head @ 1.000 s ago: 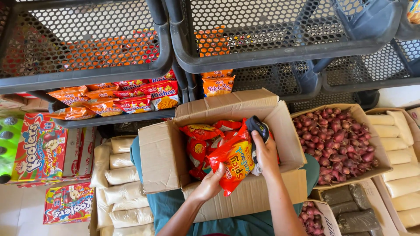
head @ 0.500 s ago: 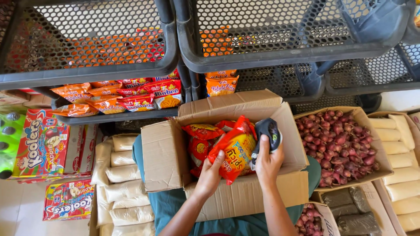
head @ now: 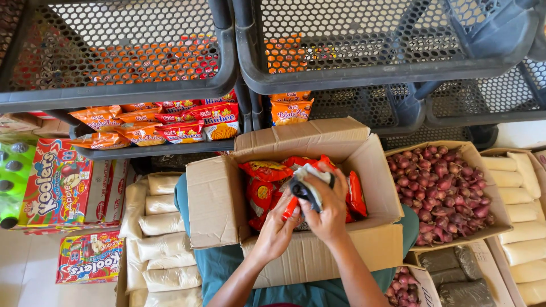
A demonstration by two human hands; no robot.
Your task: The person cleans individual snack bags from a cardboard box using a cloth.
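Note:
An open cardboard box rests on my lap, filled with red and orange snack packets. My right hand grips a black and white handheld device and holds it down over the packets inside the box. My left hand reaches into the box beside it and its fingers touch a red packet under the device. The packet between the hands is mostly hidden.
Black mesh shelves hang above, with more snack packets on a lower shelf. A box of red shallots stands to the right, white filled bags to the left, and colourful drink cartons at far left.
Both hands lowered the lifted red packet back into the box. The right hand brought the device down onto it, and the left hand moved in close beneath it.

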